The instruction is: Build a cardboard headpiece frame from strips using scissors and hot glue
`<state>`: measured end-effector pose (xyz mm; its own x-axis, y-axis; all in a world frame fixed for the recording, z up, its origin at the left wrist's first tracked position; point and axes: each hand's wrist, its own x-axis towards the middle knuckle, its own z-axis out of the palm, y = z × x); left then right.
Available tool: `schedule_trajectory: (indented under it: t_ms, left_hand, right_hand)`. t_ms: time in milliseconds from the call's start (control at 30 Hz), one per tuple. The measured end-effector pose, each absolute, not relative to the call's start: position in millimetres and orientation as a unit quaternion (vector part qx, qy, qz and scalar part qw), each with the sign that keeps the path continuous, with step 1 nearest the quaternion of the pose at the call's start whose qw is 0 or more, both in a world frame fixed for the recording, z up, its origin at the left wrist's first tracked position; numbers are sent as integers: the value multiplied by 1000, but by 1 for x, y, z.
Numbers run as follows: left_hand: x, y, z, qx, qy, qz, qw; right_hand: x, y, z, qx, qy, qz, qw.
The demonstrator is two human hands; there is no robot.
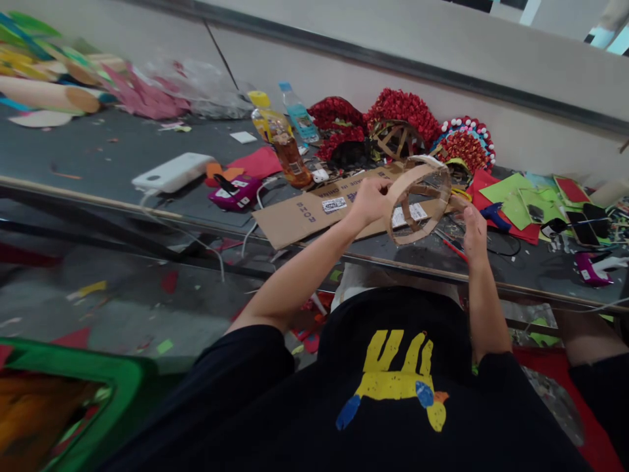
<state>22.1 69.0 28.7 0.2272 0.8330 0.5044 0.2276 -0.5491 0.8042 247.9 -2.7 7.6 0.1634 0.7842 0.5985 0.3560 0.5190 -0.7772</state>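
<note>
A round frame made of cardboard strips (397, 215) is held up over the table, tilted, with its open side showing. My left hand (369, 202) pinches the rim on its left side. At the frame's other side, my right hand (474, 231) has its fingers closed at a strip; the fingertips are partly hidden. Beneath the frame lies a flat printed cardboard sheet (285, 219). Behind it stand a red ruffled headpiece (405, 108) with a similar strip frame inside and a second one edged with white balls (464, 147).
Bottles of amber drink (289, 157) and blue-labelled water (299, 115) stand behind the sheet. Left are a purple device (236, 195) and a white box with a cable (173, 172). A blue glue gun (496, 215) lies right. A green bin (130, 387) is lower left; another person's arm (587, 337) shows right.
</note>
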Motion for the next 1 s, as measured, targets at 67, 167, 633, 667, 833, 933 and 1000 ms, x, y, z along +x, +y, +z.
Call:
schedule_trajectory:
  t_ms: [67, 167, 633, 667, 833, 933, 1000]
  left_hand:
    - [22, 65, 31, 734, 387, 477, 288]
    - [23, 58, 33, 742, 405, 464, 264]
    - [39, 45, -3, 723, 384, 563, 111]
    - [40, 46, -4, 726, 375, 568, 99]
    - [41, 54, -10, 740, 312, 596, 8]
    - [43, 58, -17, 749, 266, 605, -39]
    - [46, 58, -21, 753, 239, 612, -46]
  right_hand:
    - [245, -4, 7, -473, -631, 160, 593]
    - [239, -5, 7, -495, -635, 128, 580]
    - [228, -4, -10, -534, -621, -140, 557]
    - [228, -3, -13, -529, -619, -157, 559]
    - [232, -1, -38, -509, -586, -243, 582]
    - [233, -6, -53, -521, -557, -277, 584]
    - [234, -11, -61, -547, -532, -277, 584]
